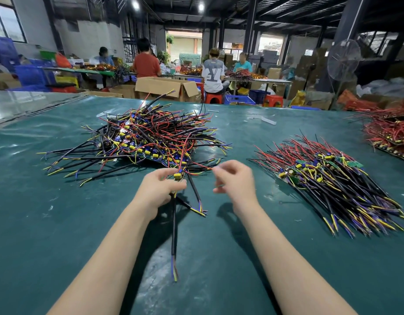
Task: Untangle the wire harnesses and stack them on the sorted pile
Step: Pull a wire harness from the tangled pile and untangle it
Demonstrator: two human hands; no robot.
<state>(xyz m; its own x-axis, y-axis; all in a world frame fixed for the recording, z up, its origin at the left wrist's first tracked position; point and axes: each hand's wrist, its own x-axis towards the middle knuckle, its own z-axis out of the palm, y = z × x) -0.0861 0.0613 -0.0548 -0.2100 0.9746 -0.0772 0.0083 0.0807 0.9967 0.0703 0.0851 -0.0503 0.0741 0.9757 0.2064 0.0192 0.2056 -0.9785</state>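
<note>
A big tangled heap of wire harnesses (pixel 151 137) with black, red, yellow and blue leads lies on the green table (pixel 60 223) ahead of me, left of centre. To the right lies the sorted pile (pixel 328 180), its harnesses laid side by side. My left hand (pixel 161 189) grips a harness (pixel 174 235) near its small board, and the black cable hangs down toward me. My right hand (pixel 236 180) is just right of it with curled fingers, pinching a thin red wire (pixel 202 170) that runs back to that harness.
Another stack of red-wired boards (pixel 387 130) sits at the table's far right. Beyond the far edge are cardboard boxes (pixel 164 87), blue crates, stools, a standing fan (pixel 343 60) and several people seated at other benches.
</note>
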